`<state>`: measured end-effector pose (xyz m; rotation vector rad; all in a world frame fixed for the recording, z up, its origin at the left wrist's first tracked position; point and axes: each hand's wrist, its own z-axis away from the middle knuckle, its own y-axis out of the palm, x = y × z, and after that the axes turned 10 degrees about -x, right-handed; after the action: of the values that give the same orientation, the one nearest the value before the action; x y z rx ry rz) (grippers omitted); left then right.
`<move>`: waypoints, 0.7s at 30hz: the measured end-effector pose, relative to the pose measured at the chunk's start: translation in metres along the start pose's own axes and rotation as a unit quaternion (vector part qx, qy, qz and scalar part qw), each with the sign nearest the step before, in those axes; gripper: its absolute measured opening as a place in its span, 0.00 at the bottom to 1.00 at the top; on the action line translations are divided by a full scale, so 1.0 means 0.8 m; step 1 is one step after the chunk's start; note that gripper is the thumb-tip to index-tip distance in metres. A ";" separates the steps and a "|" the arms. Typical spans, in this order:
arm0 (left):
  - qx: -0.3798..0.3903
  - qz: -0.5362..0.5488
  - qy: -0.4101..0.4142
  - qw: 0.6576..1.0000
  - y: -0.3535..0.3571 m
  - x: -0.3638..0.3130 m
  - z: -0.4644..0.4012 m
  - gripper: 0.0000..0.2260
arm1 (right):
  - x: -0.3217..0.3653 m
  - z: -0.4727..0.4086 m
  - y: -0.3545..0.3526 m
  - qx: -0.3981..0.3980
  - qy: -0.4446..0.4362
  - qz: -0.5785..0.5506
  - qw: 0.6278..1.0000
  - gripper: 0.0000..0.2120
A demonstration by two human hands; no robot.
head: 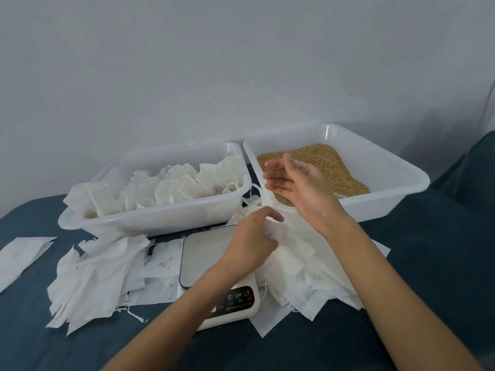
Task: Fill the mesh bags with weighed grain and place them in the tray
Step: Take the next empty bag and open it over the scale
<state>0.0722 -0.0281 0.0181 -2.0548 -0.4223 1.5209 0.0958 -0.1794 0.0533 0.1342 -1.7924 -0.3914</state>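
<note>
L hand (251, 241) fingers curled into empty-bag pile (302, 263), right of scale (209, 258). R hand (297, 183) open, empty, over grain (334, 170), so nearer for scooping.

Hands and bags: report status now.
Left hand grips an empty mesh bag from the right pile. Right hand open above the grain tray. Scale platform bare. Nothing in the way.
</note>
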 end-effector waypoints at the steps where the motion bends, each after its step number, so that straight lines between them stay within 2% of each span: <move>1: 0.002 0.015 0.002 1.000 -0.005 0.001 -0.003 0.13 | 0.000 0.000 0.000 0.000 0.000 0.002 1.000 0.18; 3: 0.000 0.064 0.000 0.998 -0.017 0.006 -0.008 0.05 | 0.000 0.001 0.002 -0.004 -0.006 0.017 1.000 0.17; 5: -0.028 0.134 -0.027 0.990 -0.030 0.017 -0.011 0.11 | 0.002 0.005 0.005 -0.004 -0.026 0.056 0.998 0.16; 7: -0.070 0.217 -0.064 0.972 -0.043 0.031 -0.011 0.13 | 0.004 0.012 0.008 0.027 -0.061 0.113 0.991 0.18; 9: -0.092 0.291 -0.099 0.947 -0.054 0.044 -0.008 0.10 | 0.005 0.018 0.011 0.084 -0.079 0.174 0.978 0.20; 11: -0.105 0.340 -0.118 0.927 -0.061 0.055 -0.003 0.07 | 0.003 0.021 0.015 0.141 -0.085 0.230 0.959 0.16; 14: -0.108 0.385 -0.138 0.906 -0.065 0.067 0.003 0.07 | -0.004 0.018 0.013 0.153 -0.097 0.273 0.945 0.10; 16: -0.111 0.386 -0.138 0.905 -0.064 0.070 0.005 0.06 | -0.009 0.015 0.011 0.121 -0.100 0.272 0.950 0.06; 17: -0.134 0.356 -0.130 0.916 -0.064 0.071 0.005 0.04 | -0.011 0.015 0.011 0.103 -0.102 0.265 0.953 0.04; 18: -0.177 0.307 -0.114 0.928 -0.063 0.071 0.005 0.03 | -0.013 0.015 0.012 0.084 -0.110 0.260 0.956 0.04; 19: -0.239 0.244 -0.088 0.936 -0.062 0.072 0.006 0.07 | -0.015 0.016 0.013 0.067 -0.124 0.261 0.955 0.05; 21: -0.347 0.155 -0.022 0.925 -0.062 0.072 0.010 0.15 | -0.016 0.020 0.020 0.048 -0.157 0.283 0.945 0.06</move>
<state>0.0863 0.0449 0.0010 -2.7369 -0.7699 1.7751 0.0856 -0.1572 0.0434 -0.3931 -2.0638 0.0958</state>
